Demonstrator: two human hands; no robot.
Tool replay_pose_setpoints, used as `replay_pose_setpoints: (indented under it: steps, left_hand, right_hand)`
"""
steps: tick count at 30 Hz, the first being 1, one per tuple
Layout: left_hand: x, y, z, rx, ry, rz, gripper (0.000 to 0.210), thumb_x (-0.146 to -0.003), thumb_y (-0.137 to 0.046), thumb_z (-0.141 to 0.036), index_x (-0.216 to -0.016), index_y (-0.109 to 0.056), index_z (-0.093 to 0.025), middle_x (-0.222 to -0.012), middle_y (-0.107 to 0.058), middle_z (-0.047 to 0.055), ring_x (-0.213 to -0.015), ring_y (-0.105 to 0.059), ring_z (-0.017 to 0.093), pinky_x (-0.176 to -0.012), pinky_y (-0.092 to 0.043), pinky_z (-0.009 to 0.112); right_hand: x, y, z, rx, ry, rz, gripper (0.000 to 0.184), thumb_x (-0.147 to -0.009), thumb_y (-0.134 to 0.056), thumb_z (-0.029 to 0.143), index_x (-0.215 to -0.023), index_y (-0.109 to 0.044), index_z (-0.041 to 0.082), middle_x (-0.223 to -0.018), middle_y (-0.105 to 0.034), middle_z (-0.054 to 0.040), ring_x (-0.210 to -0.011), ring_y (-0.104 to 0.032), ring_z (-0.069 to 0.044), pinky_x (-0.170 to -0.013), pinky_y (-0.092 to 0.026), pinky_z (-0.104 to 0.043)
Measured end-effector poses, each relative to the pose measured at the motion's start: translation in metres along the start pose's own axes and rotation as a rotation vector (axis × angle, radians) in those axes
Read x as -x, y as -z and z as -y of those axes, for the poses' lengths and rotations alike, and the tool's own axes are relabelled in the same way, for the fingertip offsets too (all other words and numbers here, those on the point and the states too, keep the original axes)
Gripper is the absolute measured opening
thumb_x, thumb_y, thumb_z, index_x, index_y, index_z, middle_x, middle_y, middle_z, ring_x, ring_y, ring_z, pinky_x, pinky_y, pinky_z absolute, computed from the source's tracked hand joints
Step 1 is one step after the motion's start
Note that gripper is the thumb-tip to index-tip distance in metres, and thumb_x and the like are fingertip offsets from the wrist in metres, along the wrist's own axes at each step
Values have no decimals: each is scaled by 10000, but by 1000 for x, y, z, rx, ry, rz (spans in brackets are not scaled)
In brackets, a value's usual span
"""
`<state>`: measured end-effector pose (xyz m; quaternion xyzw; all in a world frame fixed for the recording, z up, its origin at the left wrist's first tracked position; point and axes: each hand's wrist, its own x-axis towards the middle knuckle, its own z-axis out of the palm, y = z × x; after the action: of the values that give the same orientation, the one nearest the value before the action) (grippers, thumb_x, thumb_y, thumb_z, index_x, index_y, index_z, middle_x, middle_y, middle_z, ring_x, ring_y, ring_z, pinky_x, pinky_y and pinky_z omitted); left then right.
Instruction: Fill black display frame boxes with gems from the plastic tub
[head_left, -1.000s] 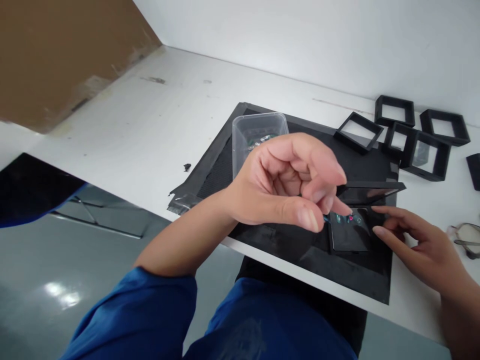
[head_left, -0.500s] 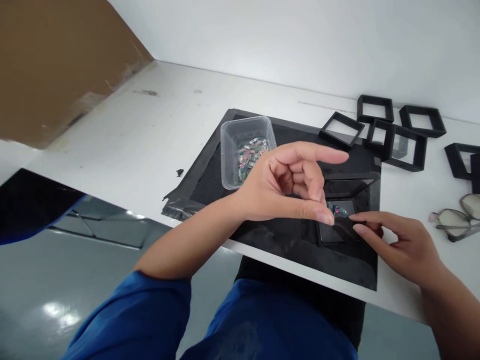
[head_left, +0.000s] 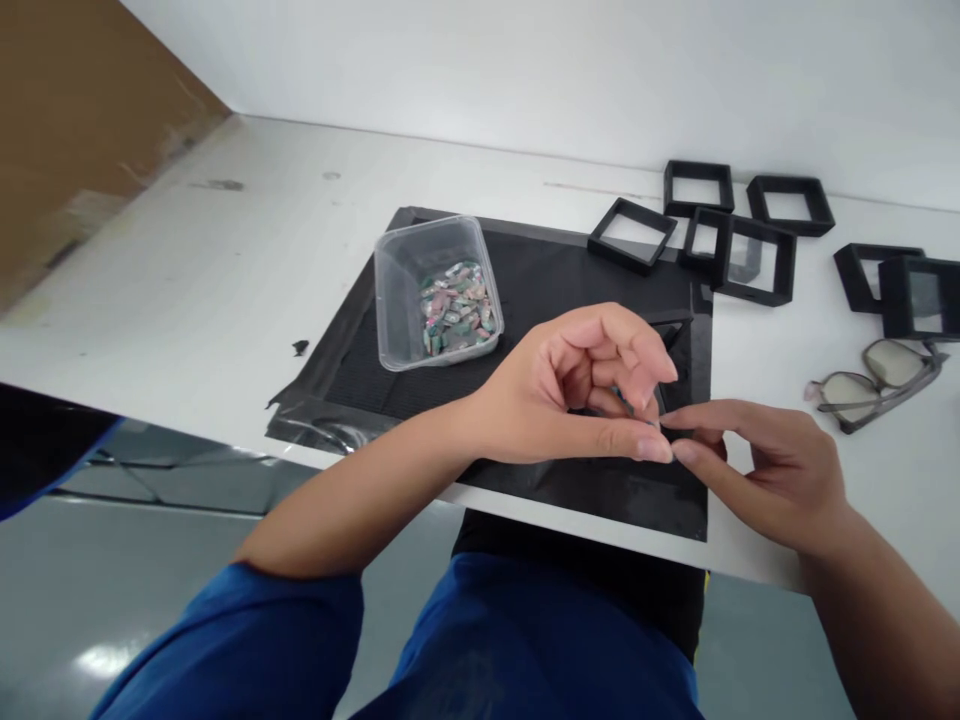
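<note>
My left hand (head_left: 592,390) hovers over the right part of a black mat (head_left: 540,270). Its fingers are curled toward the outstretched thumb, and whatever the fingertips may hold is too small to make out. My right hand (head_left: 772,470) meets it from the right, thumb and forefinger in a pinch close to the left thumb tip; their contents are hidden. Behind the left hand, a thin black case (head_left: 671,335) stands open on the mat, mostly covered by the fingers. Bluish bits show between those fingers.
On the mat's left part stands a clear plastic tub (head_left: 397,300) with many small shiny stones (head_left: 457,310). Several black square frames (head_left: 757,260) lie at the back right, two more (head_left: 922,300) farther right. Eyeglasses (head_left: 862,385) rest below those. A cardboard panel (head_left: 90,130) rises at left.
My left forefinger has bent down toward the thumb. My right hand has come closer to the left fingertips. The view has swung right, so the tub and frames appear farther left.
</note>
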<state>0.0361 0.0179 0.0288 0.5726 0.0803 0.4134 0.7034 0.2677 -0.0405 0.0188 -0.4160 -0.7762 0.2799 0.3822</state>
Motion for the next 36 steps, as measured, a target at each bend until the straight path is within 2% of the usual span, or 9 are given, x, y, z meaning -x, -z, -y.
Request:
replay_pose_setpoints:
  steps: [3, 6, 10, 17, 25, 28, 32, 34, 36]
  left_hand:
    - [1, 3, 2, -12, 30, 65, 394, -791, -797, 30, -1044, -634, -223, -866, -618, -55, -781, -751, 74, -737, -656, 151]
    - [3, 2, 2, -9, 124, 129, 457, -815, -780, 24, -1148, -614, -242, -922, -646, -30, -829, -758, 86, -776, -663, 168]
    - [6, -1, 4, 9, 222, 124, 542, -801, -818, -14, -1232, -598, -258, -928, -667, -16, -844, -772, 117, -775, -670, 188]
    - [8, -2, 8, -26, 195, 87, 535, -781, -814, 22, -1203, -632, -252, -939, -650, -31, -817, -744, 81, -779, -655, 173]
    - [11, -6, 13, -75, 207, 27, 445, -797, -834, -49, -1135, -608, -230, -1254, -672, 43, -781, -764, 83, -662, -614, 175]
    - [12, -7, 16, -48, 223, 29, 459, -779, -860, -65, -1124, -611, -236, -1132, -688, 11, -777, -748, 84, -676, -618, 182]
    - [12, -8, 17, -5, 242, 47, 490, -778, -869, -68, -1145, -594, -238, -967, -595, -24, -810, -725, 88, -703, -618, 168]
    - [11, -8, 14, -64, 224, 57, 496, -784, -878, -102, -1161, -587, -241, -947, -556, -31, -743, -670, 65, -663, -601, 166]
    - [10, -6, 8, -213, 132, 81, 477, -793, -884, -134, -1161, -597, -235, -886, -525, -45, -640, -567, 38, -568, -530, 152]
  right_hand:
    - [3, 1, 0, -100, 20, 2, 252, -921, -753, 225, -1162, -750, 298, -624, -582, 79, -509, -533, -85, -507, -493, -236]
    - [5, -1, -1, -197, 30, 28, 364, -896, -791, 230, -1243, -727, 323, -670, -566, 71, -549, -513, -97, -525, -482, -256]
    - [3, -5, -1, -255, 76, 63, 288, -877, -832, 289, -1156, -758, 296, -660, -542, 70, -563, -463, -92, -524, -436, -254]
    - [0, -3, 1, -261, 92, 108, 300, -828, -890, 341, -1099, -781, 270, -632, -495, 87, -549, -436, -71, -488, -374, -224]
    - [-3, -5, 2, -288, 47, 93, 193, -852, -866, 295, -1018, -772, 264, -612, -565, 81, -520, -457, -76, -490, -401, -247]
    - [-2, -7, 2, -274, 27, 93, 173, -880, -835, 283, -1037, -766, 261, -624, -560, 82, -518, -451, -66, -479, -384, -234]
    - [1, -7, 3, -288, -20, 132, 179, -876, -824, 244, -1040, -754, 261, -644, -521, 85, -526, -452, -62, -492, -403, -235]
    - [3, -4, 1, -294, -44, 134, 204, -875, -813, 214, -1057, -748, 281, -645, -515, 84, -529, -464, -72, -502, -416, -248]
    - [3, 4, -3, -286, -54, 124, 255, -860, -820, 200, -1077, -741, 307, -654, -541, 76, -540, -476, -92, -518, -433, -272]
